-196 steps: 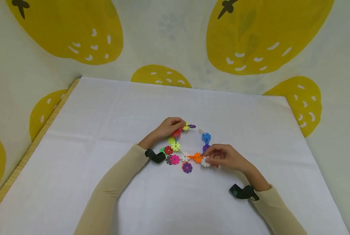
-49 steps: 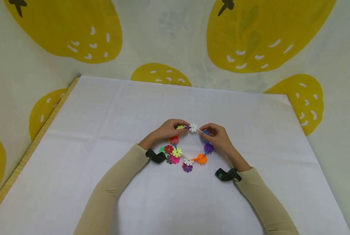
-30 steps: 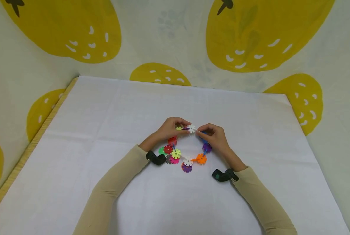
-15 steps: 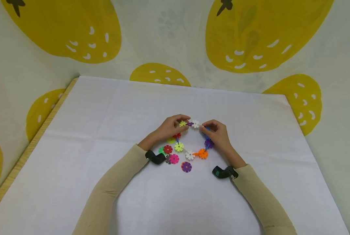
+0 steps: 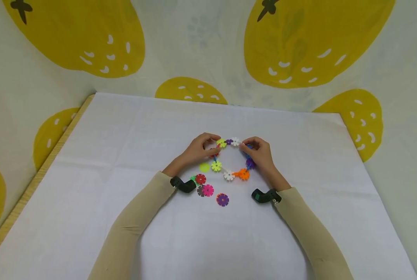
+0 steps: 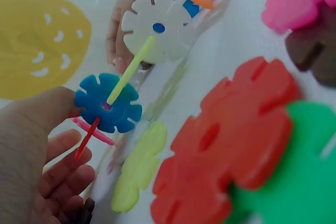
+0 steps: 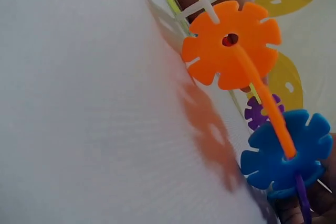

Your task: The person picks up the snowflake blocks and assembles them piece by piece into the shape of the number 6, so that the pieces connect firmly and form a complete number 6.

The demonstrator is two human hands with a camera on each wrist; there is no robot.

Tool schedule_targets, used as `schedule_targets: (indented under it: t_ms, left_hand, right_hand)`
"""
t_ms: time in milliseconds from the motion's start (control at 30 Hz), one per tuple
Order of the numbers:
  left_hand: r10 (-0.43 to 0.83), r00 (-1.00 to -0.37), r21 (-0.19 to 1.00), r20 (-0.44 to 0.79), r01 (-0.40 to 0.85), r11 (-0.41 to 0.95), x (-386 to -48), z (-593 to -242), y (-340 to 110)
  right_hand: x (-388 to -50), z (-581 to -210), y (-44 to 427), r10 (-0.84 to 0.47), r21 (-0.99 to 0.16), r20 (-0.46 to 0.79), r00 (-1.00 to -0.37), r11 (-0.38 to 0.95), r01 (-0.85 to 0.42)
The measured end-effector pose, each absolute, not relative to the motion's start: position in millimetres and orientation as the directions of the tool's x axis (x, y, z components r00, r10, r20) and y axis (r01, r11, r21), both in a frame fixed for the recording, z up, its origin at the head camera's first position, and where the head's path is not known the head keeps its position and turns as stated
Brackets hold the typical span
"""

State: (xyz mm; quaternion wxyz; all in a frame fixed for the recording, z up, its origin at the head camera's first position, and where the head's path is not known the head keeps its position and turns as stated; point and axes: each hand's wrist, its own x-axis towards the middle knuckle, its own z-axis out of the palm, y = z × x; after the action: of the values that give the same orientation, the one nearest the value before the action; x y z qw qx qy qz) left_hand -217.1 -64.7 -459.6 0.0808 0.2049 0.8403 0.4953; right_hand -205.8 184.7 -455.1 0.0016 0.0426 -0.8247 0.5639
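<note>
A ring of slotted flower-shaped plastic discs, linked edge to edge, hangs between my hands in the head view. Its far side shows a yellow disc [image 5: 221, 143], a small purple disc [image 5: 229, 142] and a white disc [image 5: 235, 141]. My left hand [image 5: 198, 149] holds the ring by the yellow and red discs. With thumb and fingers, my right hand [image 5: 261, 154] pinches it where white meets the blue disc [image 5: 248, 149]. An orange disc [image 5: 244, 174] and another white disc [image 5: 229, 175] form the near side. The left wrist view shows a blue disc [image 6: 107, 103] by the left thumb.
Loose discs lie on the white cloth [image 5: 159, 241] nearer me: a yellow-green disc [image 5: 204, 167], a red disc [image 5: 201, 179] over green, a pink disc [image 5: 208, 190] beside grey, and a purple disc [image 5: 223, 200] over orange. A wooden table edge [image 5: 36, 175] runs along the left.
Earlier the ring had a gap at its far side and my right hand held a white disc; that disc now bridges the gap. Both hands have moved the ring away from me, off the loose discs.
</note>
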Motion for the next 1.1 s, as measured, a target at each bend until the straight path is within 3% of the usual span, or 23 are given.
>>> schedule_targets:
  t_ms: [300, 500, 767, 1100]
  left_hand:
    - [0.422, -0.901, 0.855, 0.103, 0.297, 0.426, -217.1, -460.7, -66.2]
    - [0.416, -0.909, 0.900, 0.030, 0.206, 0.384, -215.1, -462.4, -65.3]
    - [0.402, -0.915, 0.911, 0.014, 0.177, 0.372, -215.9, -463.6, -63.5]
    - [0.415, -0.910, 0.908, -0.003, 0.171, 0.381, -217.6, -459.6, -66.3]
  right_hand:
    - [-203.7, -450.5, 189.9, -0.158, -0.901, -0.002, -0.987, 0.428, -0.067]
    - [-208.4, -455.0, 192.4, -0.089, -0.907, 0.010, -0.996, 0.418, -0.047]
    - [-218.8, -459.1, 192.1, 0.017, -0.910, -0.028, -0.999, 0.412, 0.032]
    - [-208.7, -454.5, 197.3, -0.027, -0.933, -0.018, -0.999, 0.360, 0.007]
